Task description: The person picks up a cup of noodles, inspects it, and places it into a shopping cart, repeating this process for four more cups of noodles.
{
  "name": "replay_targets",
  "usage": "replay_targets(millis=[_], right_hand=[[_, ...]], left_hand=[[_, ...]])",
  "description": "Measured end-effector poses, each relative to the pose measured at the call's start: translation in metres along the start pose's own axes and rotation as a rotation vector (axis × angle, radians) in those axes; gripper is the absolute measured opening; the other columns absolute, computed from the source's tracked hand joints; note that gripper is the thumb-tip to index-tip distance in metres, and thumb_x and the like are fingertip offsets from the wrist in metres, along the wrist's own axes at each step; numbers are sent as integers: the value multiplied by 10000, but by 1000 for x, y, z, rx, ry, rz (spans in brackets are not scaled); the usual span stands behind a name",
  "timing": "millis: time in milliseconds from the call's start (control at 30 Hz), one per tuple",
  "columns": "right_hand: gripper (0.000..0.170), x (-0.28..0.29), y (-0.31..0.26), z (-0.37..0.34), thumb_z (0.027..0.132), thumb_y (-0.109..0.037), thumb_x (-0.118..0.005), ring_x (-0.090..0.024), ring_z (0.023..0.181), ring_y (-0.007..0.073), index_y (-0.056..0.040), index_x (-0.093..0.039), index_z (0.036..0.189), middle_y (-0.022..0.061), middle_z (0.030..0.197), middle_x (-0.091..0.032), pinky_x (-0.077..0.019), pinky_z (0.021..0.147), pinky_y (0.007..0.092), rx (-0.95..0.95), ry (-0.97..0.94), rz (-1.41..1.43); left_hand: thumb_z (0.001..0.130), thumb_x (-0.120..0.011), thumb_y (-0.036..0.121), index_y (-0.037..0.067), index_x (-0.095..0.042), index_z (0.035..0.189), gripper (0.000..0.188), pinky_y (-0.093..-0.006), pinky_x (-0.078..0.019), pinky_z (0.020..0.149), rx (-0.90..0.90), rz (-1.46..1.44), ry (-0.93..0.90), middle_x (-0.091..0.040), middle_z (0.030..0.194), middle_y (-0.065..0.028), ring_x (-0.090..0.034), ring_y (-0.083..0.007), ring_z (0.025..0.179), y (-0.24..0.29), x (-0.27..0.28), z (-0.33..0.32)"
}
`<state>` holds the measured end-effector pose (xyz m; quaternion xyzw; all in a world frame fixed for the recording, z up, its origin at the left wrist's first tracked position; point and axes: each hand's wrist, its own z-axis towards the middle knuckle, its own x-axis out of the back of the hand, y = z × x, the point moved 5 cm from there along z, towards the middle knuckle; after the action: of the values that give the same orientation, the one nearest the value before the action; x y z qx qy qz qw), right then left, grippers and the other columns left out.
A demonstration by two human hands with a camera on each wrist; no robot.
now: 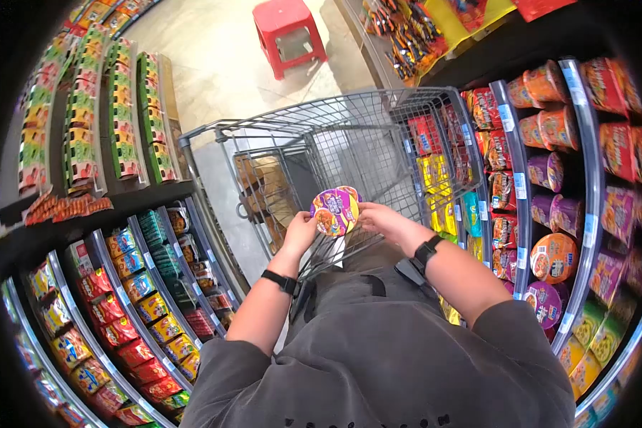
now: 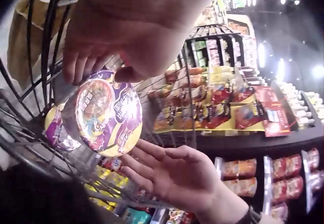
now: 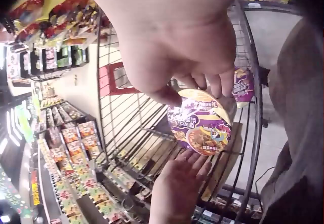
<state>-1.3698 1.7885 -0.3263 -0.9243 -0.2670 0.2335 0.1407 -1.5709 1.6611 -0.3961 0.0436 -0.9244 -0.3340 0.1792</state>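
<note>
A purple and yellow instant noodle tub (image 1: pixel 334 212) is between my hands over the shopping cart, its printed lid turned up toward the head view. My left hand (image 1: pixel 302 234) grips its left edge, and my right hand (image 1: pixel 387 222) holds the opposite side. In the left wrist view, the left thumb rests at the tub's rim (image 2: pixel 114 112), and the right hand (image 2: pixel 190 181) reaches its lower edge with extended fingers. A second purple tub (image 3: pixel 243 86) shows close behind the held one in the right wrist view, partly hidden by it and my fingers.
The wire shopping cart (image 1: pixel 349 153) stands in front of me, with a brown carton (image 1: pixel 260 182) at its left. Shelves of noodle tubs (image 1: pixel 553 257) line the right side, and shelves of packets (image 1: pixel 121 321) the left. A red stool (image 1: pixel 289 32) stands farther down the aisle.
</note>
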Motion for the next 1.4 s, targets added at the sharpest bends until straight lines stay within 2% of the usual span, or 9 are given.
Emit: replay_targets(millis=[300, 400, 633, 800, 900, 967, 1033, 1167, 1400], right_hand=[[646, 57, 52, 106, 829, 5, -509, -570, 1230, 193, -6, -494, 1475, 95, 1305, -621, -446, 1011, 296, -88, 22, 74], [679, 58, 42, 104, 803, 18, -485, -575, 1223, 204, 6, -483, 1482, 102, 1289, -625, -452, 1004, 302, -112, 40, 16], [690, 72, 55, 118, 838, 8, -489, -555, 1278, 224, 33, -419, 1524, 128, 1414, -564, -454, 1019, 321, -50, -25, 70], [720, 61, 26, 88, 936, -67, -538, -450, 1461, 266, 37, -270, 1596, 178, 1633, -397, -370, 1183, 402, 59, 82, 100], [712, 76, 41, 90, 959, -103, -536, -463, 1450, 267, 27, -255, 1601, 180, 1618, -419, -357, 1189, 432, 57, 216, 71], [680, 61, 21, 57, 971, -110, -518, -483, 1434, 277, 18, -271, 1592, 185, 1585, -461, -345, 1196, 442, 72, 245, 131], [601, 59, 21, 37, 987, -81, -515, -567, 1349, 264, 8, -340, 1555, 194, 1482, -560, -457, 1066, 368, 119, 191, 227], [496, 50, 31, -4, 992, -83, -518, -627, 1274, 307, 14, -430, 1471, 215, 1398, -617, -503, 1024, 410, 263, 148, 304], [499, 28, 84, -82, 932, -70, -510, -615, 1270, 322, 4, -479, 1425, 228, 1427, -576, -503, 1040, 441, 408, 223, 385]], left_hand=[[912, -640, 338, -85, -687, 1174, 500, -434, -528, 965, 330, 195, -114, -727, 1131, -292, -708, -386, 1105, -52, -59, 64], [913, -641, 317, -49, -691, 1130, 428, -389, -542, 850, 255, 304, -81, -747, 985, -169, -709, -271, 927, -59, -65, 71], [923, -634, 302, -57, -677, 1211, 463, -387, -544, 895, 278, 264, -110, -755, 1038, -200, -721, -298, 988, -73, -63, 76], [938, -618, 256, -46, -632, 1312, 481, -385, -541, 931, 130, 294, -100, -748, 1099, -194, -716, -299, 1050, -14, -42, 51], [937, -600, 215, -29, -608, 1331, 464, -409, -538, 981, 12, 294, -139, -736, 1163, -228, -707, -352, 1124, 15, -22, 33], [969, -598, 198, -24, -605, 1333, 427, -389, -534, 983, -118, 261, -180, -735, 1162, -185, -698, -293, 1124, 37, -8, 13], [979, -594, 172, -13, -595, 1351, 416, -383, -534, 996, -198, 278, -180, -723, 1193, -185, -693, -284, 1135, 45, 12, -8], [955, -596, 142, -31, -599, 1330, 413, -394, -547, 958, -398, 283, -128, -706, 1209, -216, -702, -320, 1108, 67, 62, -69], [1006, -586, 116, 5, -577, 1386, 396, -367, -554, 930, -509, 270, -80, -712, 1235, -163, -698, -247, 1068, 46, 146, -187]])
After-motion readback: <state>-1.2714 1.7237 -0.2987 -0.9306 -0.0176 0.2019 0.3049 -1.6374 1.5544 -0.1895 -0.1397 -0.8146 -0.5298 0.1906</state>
